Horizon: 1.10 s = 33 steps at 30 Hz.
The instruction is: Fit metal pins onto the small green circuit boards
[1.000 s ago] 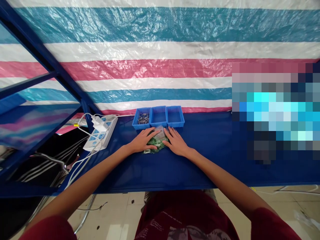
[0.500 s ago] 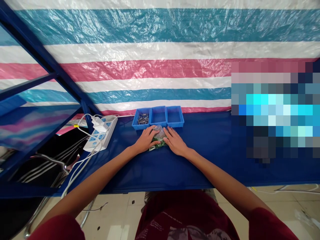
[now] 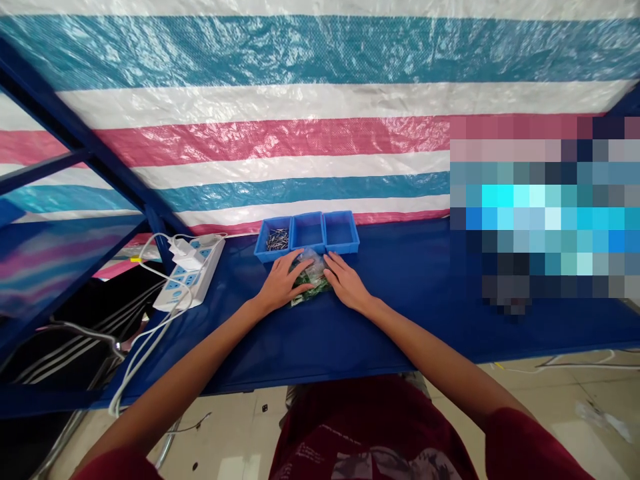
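A clear plastic bag (image 3: 314,272) with small green pieces in it lies on the blue table, between my two hands. My left hand (image 3: 279,285) rests at the bag's left side, thumb and fingers spread, touching its edge. On the other side lies my right hand (image 3: 349,285), palm down with fingers stretched out, its thumb side at the bag's right edge. Just beyond the hands stand joined blue trays: the left tray (image 3: 259,248) holds many small metal pins or screws, while the middle tray (image 3: 307,233) and right tray (image 3: 340,231) show bare bottoms.
To the left, a white power strip (image 3: 203,283) with a plugged-in adapter (image 3: 186,257) trails white cables (image 3: 150,347) over the table edge. A blue metal frame (image 3: 100,160) rises on that side. A striped plastic sheet (image 3: 300,140) hangs behind. The right part of the view is pixelated.
The camera view has shifted slightly, so the trays and power strip sit further left. My right hand now lies a little further from my left hand, and more of the bag shows between them.
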{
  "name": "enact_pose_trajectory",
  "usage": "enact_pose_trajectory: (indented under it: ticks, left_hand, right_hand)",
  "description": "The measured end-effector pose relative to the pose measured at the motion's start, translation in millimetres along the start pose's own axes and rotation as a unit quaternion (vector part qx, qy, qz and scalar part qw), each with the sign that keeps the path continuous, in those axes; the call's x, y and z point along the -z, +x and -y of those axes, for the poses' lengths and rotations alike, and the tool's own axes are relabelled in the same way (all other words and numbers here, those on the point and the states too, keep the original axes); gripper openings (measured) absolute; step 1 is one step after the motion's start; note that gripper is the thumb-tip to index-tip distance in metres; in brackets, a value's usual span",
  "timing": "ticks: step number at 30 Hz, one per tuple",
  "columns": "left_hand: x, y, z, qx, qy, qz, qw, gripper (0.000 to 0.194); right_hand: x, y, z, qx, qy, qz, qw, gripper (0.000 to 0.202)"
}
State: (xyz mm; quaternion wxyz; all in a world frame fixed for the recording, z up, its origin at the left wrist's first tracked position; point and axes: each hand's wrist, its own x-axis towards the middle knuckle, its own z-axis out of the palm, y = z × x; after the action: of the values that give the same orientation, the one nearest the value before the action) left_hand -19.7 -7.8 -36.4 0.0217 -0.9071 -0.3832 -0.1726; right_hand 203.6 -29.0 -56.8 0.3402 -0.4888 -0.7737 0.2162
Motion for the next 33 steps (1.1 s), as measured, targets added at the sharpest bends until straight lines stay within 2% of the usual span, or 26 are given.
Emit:
enact_pose_trajectory:
  ticks: [7, 9, 12, 16, 20, 22, 23, 29, 31, 33]
  left_hand:
    - [5.0, -2, 1, -0.013, 0.039, -0.076, 0.996, 0.052]
    - [11.0, 0, 4, 0.023, 0.052, -0.112, 0.992, 0.044]
    - [22.8, 7, 11, 0.117, 0.084, -0.142, 0.979, 0.036]
    - [36.3, 19, 24, 0.185, 0.139, -0.069, 0.97, 0.025]
    - [44.8, 29, 33, 0.17, 0.153, 0.069, 0.971, 0.02]
    - [46.9, 33, 36, 0.163, 0.15, 0.101, 0.97, 0.019]
    - [47.6, 35, 38, 0.161, 0.151, 0.098, 0.97, 0.019]
    - [52.5, 38, 38, 0.129, 0.19, -0.031, 0.973, 0.02]
    - [57.5, 38, 29, 0.108, 0.201, -0.076, 0.971, 0.019]
    - [63.4, 40, 15, 0.089, 0.215, -0.121, 0.965, 0.018]
  right_hand:
    - [3, -3, 3, 0.025, 0.006, -0.047, 0.999, 0.049]
    - [6, -3, 5, 0.038, 0.005, -0.062, 0.997, 0.046]
    - [11, -1, 10, 0.058, -0.008, -0.076, 0.995, 0.045]
    - [15, 11, 15, 0.08, -0.065, -0.051, 0.993, 0.044]
    - [17, 26, 15, 0.067, -0.086, -0.064, 0.992, 0.044]
    - [19, 32, 14, 0.057, -0.082, -0.085, 0.991, 0.043]
    - [20, 34, 14, 0.052, -0.077, -0.095, 0.991, 0.043]
    - [26, 33, 19, 0.046, -0.018, -0.157, 0.986, 0.037]
    - [27, 32, 25, 0.039, 0.018, -0.161, 0.986, 0.035]
    - [27, 33, 32, 0.013, 0.073, -0.139, 0.988, 0.035]
